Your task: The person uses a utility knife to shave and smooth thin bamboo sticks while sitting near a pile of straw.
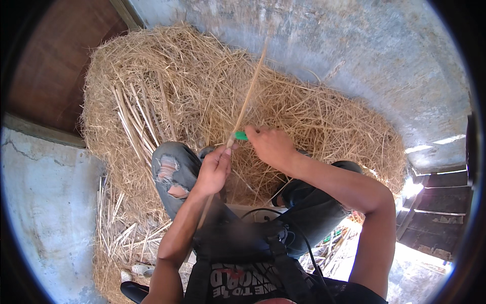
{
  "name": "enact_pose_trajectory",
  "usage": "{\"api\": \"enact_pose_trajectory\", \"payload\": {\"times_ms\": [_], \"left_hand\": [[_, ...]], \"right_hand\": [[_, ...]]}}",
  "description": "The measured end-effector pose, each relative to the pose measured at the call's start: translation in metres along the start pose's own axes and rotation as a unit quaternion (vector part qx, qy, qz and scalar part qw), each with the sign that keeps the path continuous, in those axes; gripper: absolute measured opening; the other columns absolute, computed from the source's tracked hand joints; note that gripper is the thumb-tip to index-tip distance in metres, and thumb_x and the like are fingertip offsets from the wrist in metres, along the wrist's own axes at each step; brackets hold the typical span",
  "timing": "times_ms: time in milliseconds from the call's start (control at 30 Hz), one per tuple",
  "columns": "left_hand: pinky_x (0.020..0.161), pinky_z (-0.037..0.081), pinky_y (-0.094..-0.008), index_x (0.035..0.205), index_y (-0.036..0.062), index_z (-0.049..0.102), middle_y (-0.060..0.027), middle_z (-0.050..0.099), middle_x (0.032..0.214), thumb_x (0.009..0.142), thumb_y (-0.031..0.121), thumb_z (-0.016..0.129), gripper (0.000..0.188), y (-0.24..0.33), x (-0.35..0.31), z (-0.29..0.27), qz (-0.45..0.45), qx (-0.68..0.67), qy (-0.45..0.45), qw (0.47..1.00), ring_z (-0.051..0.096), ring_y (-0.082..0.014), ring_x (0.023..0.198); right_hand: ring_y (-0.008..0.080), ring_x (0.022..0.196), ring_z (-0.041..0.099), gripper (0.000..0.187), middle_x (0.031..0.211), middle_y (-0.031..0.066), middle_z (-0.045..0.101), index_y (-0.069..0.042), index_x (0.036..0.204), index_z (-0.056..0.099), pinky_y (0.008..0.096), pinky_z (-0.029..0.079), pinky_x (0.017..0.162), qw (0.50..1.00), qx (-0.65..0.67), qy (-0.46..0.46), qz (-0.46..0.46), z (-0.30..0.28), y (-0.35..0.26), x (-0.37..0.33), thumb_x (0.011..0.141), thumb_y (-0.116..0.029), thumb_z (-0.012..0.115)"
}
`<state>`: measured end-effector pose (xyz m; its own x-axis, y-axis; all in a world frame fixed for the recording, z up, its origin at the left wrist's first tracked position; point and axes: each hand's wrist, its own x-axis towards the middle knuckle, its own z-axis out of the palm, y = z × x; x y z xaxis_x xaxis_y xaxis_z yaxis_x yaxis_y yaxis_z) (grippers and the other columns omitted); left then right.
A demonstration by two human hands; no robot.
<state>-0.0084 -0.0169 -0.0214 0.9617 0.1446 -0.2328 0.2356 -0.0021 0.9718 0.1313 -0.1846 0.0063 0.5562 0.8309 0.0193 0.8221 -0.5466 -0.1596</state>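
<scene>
My left hand (215, 168) is wrapped round a long, thin, pale wooden stick (251, 88) between my knees. The stick slants away from me, its far end near the grey wall and its near end passing under my left forearm toward my lap. Just right of that grip, my right hand (272, 145) is closed on a small green tool (241, 136), which touches or almost touches the stick. Only a short green part shows; its working edge and kind are hidden by my fingers.
A large heap of dry straw (187, 76) spreads before me against a grey wall (354, 45). A bundle of pale sticks (137, 119) lies on it beyond my left knee. Shorter pieces (126, 233) are scattered at lower left. A black cable (306, 243) crosses my lap.
</scene>
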Motion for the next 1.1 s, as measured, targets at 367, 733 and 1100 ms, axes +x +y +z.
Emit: {"api": "enact_pose_trajectory", "payload": {"times_ms": [367, 733, 1100], "left_hand": [[0.046, 0.033, -0.0232, 0.134, -0.0028, 0.058, 0.0062, 0.038, 0.059, 0.112, 0.025, 0.041, 0.04, 0.0, -0.012, -0.002, 0.017, 0.017, -0.012, 1.0, 0.036, -0.0045, 0.049], [0.047, 0.031, -0.0228, 0.137, -0.0008, 0.057, 0.007, 0.037, 0.056, 0.111, 0.024, 0.043, 0.039, 0.006, -0.019, -0.002, -0.023, 0.028, -0.064, 0.997, 0.035, -0.0032, 0.047], [0.052, 0.034, -0.0226, 0.137, 0.0032, 0.061, 0.0076, 0.039, 0.063, 0.109, 0.023, 0.05, 0.036, 0.008, -0.032, -0.012, -0.006, 0.016, -0.062, 0.998, 0.038, -0.0026, 0.056]], "right_hand": [[0.0385, 0.07, 0.071, 0.027, 0.08, 0.0224, 0.066, -0.003, 0.114, 0.051, 0.048, 0.056, 0.054, 1.0, 0.014, 0.006, 0.007, -0.013, -0.002, -0.014, 0.089, -0.009, 0.059], [0.0383, 0.073, 0.072, 0.032, 0.087, 0.0236, 0.071, 0.005, 0.126, 0.053, 0.0502, 0.058, 0.064, 0.988, -0.052, 0.087, 0.116, -0.003, 0.091, 0.024, 0.096, -0.003, 0.047], [0.0386, 0.084, 0.071, 0.033, 0.084, 0.027, 0.069, 0.005, 0.124, 0.056, 0.0477, 0.056, 0.073, 0.93, 0.063, 0.145, 0.331, -0.055, 0.187, -0.009, 0.099, -0.017, 0.056]]}}
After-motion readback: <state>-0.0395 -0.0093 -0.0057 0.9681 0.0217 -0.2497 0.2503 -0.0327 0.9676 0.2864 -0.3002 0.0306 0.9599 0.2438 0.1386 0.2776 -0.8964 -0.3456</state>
